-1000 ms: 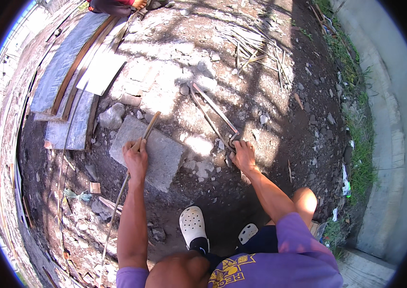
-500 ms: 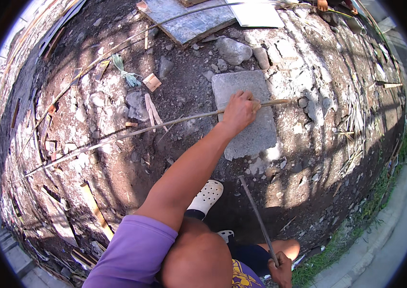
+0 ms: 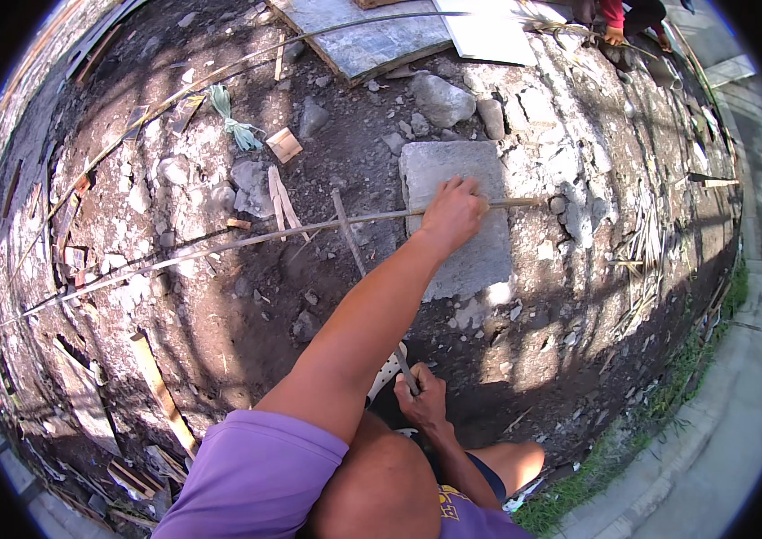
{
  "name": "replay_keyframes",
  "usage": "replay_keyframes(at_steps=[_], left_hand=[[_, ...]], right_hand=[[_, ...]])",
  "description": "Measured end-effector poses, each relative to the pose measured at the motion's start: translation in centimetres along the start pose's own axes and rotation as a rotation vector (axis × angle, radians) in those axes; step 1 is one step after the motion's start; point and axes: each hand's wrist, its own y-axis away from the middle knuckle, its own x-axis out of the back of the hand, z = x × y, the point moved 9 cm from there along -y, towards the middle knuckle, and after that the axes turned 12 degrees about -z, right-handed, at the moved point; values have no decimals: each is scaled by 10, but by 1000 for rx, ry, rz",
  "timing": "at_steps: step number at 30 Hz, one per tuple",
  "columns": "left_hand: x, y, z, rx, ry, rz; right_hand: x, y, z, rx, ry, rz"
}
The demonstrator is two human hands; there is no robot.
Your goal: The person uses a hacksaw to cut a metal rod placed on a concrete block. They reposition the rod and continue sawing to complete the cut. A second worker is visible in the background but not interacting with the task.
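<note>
My left hand [image 3: 455, 214] is closed around a long thin bamboo strip [image 3: 255, 239] near its right end, over a rough grey concrete slab [image 3: 469, 265]. The strip runs far off to the left, low over the ground. My right hand [image 3: 421, 395], nearer my body, grips a narrow grey metal bar [image 3: 351, 241], blade-like in shape. Its far tip crosses the strip left of the slab; whether the two touch I cannot tell. My left forearm hides part of the bar.
Stones [image 3: 442, 99], wood scraps [image 3: 284, 145] and a green plastic tie [image 3: 235, 126] lie on rubble-strewn soil. Boards [image 3: 372, 45] lie at the back. Another person's hand [image 3: 614, 36] shows at the far right. A concrete kerb [image 3: 668, 449] runs along the right.
My right hand has moved up and left with the metal bar, whose tip has swung across the bamboo strip. My left hand keeps its hold over the slab.
</note>
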Motion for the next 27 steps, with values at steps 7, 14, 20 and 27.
replay_keyframes(at_steps=[7,14,20,27], left_hand=[[-5,0,-3,36,-21,-6],[3,1,8,87,-85,19],[8,-1,24,91,-292,-93],[6,-4,26,81,-259,-77]], right_hand=[[10,-71,-27,159,-55,249],[30,-67,-23,167,3,311],[31,-62,-12,108,-63,341],[32,-59,-11,63,-63,313]])
